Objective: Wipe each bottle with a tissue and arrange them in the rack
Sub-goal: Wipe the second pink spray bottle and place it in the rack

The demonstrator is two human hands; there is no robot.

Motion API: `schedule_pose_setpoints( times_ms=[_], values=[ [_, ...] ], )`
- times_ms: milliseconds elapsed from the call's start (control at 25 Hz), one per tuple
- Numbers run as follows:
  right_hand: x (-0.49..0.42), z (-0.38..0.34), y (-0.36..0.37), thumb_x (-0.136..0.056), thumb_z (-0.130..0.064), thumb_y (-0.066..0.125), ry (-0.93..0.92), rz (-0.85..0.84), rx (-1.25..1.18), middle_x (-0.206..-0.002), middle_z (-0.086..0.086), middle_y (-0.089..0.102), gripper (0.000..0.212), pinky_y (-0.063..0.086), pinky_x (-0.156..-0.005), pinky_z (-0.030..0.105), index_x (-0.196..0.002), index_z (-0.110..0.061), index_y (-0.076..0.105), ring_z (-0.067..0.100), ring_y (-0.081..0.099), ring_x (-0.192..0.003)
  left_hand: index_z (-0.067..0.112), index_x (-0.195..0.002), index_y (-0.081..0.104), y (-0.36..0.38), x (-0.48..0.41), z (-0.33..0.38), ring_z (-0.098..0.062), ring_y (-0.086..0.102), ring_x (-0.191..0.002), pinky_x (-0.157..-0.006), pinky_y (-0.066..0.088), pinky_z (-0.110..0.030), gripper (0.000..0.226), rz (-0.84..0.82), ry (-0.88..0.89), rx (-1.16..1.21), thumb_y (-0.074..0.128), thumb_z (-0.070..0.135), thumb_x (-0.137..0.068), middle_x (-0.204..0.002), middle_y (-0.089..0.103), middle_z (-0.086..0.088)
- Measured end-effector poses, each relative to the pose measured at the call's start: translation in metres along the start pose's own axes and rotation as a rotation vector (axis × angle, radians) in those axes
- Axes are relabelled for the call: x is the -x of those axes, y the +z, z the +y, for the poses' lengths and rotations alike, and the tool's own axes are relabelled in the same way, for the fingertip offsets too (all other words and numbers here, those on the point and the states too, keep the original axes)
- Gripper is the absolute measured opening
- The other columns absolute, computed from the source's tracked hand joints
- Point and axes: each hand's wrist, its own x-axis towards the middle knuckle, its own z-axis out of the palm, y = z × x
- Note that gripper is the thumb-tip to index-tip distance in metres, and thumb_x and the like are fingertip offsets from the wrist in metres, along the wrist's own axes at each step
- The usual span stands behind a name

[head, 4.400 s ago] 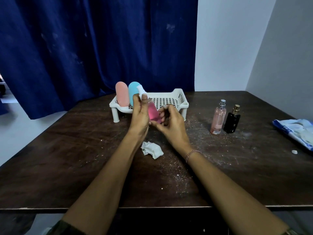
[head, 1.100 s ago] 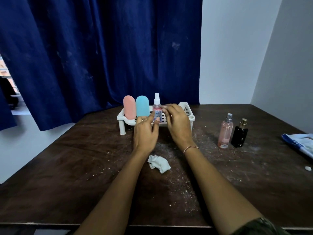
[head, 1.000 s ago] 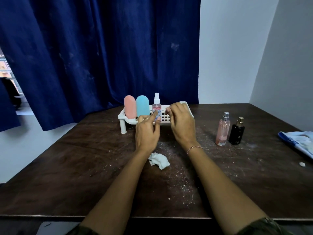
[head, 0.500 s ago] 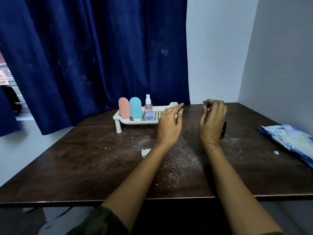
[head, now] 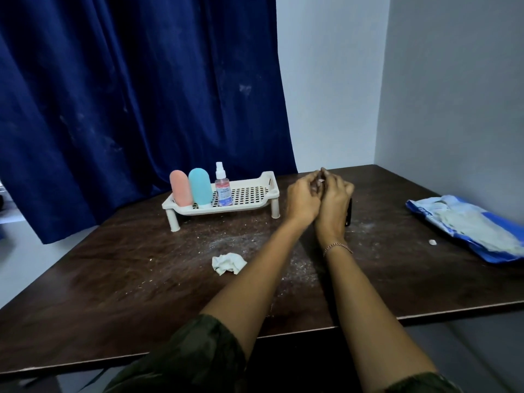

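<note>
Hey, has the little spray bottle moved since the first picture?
Yes. The spray bottle was held in front of the rack; now it stands upright inside it, just right of the blue bottle.

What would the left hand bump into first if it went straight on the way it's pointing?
Probably the right hand: the left hand points forward and to the right, where the two seem to touch. Anything between them is hidden.

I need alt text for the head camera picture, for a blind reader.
The left hand and right hand meet beside a white rack holding three upright bottles; what they hold is hidden. A crumpled tissue lies on the dark table.
</note>
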Motion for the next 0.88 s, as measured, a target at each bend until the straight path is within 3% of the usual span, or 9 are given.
schedule_pose_setpoints(
  times_ms=[160, 320, 440, 560, 680, 880],
  values=[
    [-0.001, 0.004, 0.005, -0.093, -0.002, 0.043, 0.029, -0.004, 0.015, -0.121, 0.018, 0.053, 0.037, 0.033, -0.090, 0.017, -0.129, -0.002, 0.049, 0.017, 0.040, -0.109, 0.006, -0.121, 0.061, 0.005, -0.012, -0.014, -0.022, 0.062, -0.105, -0.093, 0.048, -0.030, 0.032, -0.022, -0.093, 0.013, 0.053, 0.005, -0.090, -0.115, 0.067, -0.012],
    [-0.001, 0.005, 0.006, -0.090, 0.000, 0.050, 0.015, 0.058, 0.043, -0.113, 0.014, 0.060, 0.032, 0.035, -0.087, 0.019, -0.121, -0.004, 0.059, 0.023, 0.046, -0.108, 0.001, -0.114, 0.063, 0.006, -0.016, -0.025, -0.014, 0.062, -0.096, -0.093, 0.050, -0.027, 0.029, -0.022, -0.155, 0.122, 0.059, -0.001, -0.086, -0.110, 0.068, -0.013],
    [0.000, 0.002, 0.005, -0.088, 0.000, 0.054, 0.012, 0.097, 0.004, -0.109, 0.011, 0.063, 0.031, 0.041, -0.090, 0.024, -0.117, -0.006, 0.062, 0.022, 0.049, -0.104, -0.002, -0.115, 0.061, -0.002, -0.015, -0.025, -0.017, 0.062, -0.100, -0.094, 0.048, -0.026, 0.031, -0.051, -0.116, 0.180, 0.059, -0.007, -0.084, -0.111, 0.067, -0.015],
    [0.002, -0.003, 0.006, -0.087, -0.004, 0.058, 0.012, 0.109, -0.119, -0.104, 0.008, 0.064, 0.035, 0.036, -0.085, 0.016, -0.121, -0.013, 0.059, 0.017, 0.053, -0.096, -0.001, -0.113, 0.062, -0.019, -0.016, -0.027, -0.016, 0.063, -0.099, -0.094, 0.048, -0.025, 0.032, -0.065, -0.042, 0.176, 0.061, -0.008, -0.082, -0.109, 0.068, -0.013],
    [0.009, -0.013, 0.009, -0.087, -0.005, 0.060, -0.035, 0.050, -0.280, -0.098, 0.007, 0.062, 0.037, 0.042, -0.077, 0.011, -0.121, -0.017, 0.053, 0.010, 0.057, -0.084, 0.001, -0.111, 0.065, -0.045, -0.018, -0.035, -0.014, 0.063, -0.094, -0.089, 0.048, -0.021, 0.029, -0.077, 0.047, 0.022, 0.065, -0.002, -0.082, -0.106, 0.069, -0.011],
    [0.019, -0.021, 0.023, -0.084, -0.004, 0.064, -0.117, -0.056, -0.425, -0.097, 0.003, 0.065, 0.038, 0.055, -0.079, 0.029, -0.117, -0.016, 0.050, 0.010, 0.063, -0.085, 0.003, -0.108, 0.067, -0.084, -0.010, -0.053, -0.013, 0.063, -0.096, -0.089, 0.046, -0.022, 0.027, -0.079, 0.096, -0.119, 0.069, 0.008, -0.081, -0.105, 0.070, -0.008]
  ],
)
